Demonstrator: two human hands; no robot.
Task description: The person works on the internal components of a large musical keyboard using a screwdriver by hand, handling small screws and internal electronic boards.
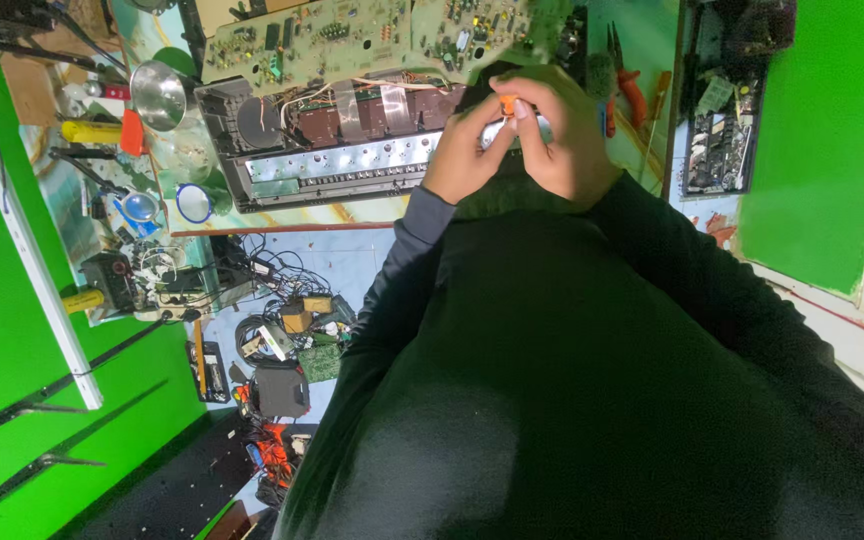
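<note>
My left hand (462, 150) and my right hand (574, 135) meet in front of my chest, over the near edge of an opened electronic device (337, 165). Between their fingertips they pinch a small silver object with an orange tip (505, 112); most of it is hidden by the fingers. The device's green circuit board (352, 40) is tilted up behind the hands, with brown parts and flat ribbon cables below it. My dark sleeves and torso fill the lower half of the view.
Red-handled pliers (632, 92) lie right of the hands, beside a second opened black unit (717, 135). At left are a shiny metal funnel (157, 95), a yellow-handled tool (92, 131) and a magnifier (193, 203). Tangled wires and small parts (282, 335) cover the floor below. Green walls stand on both sides.
</note>
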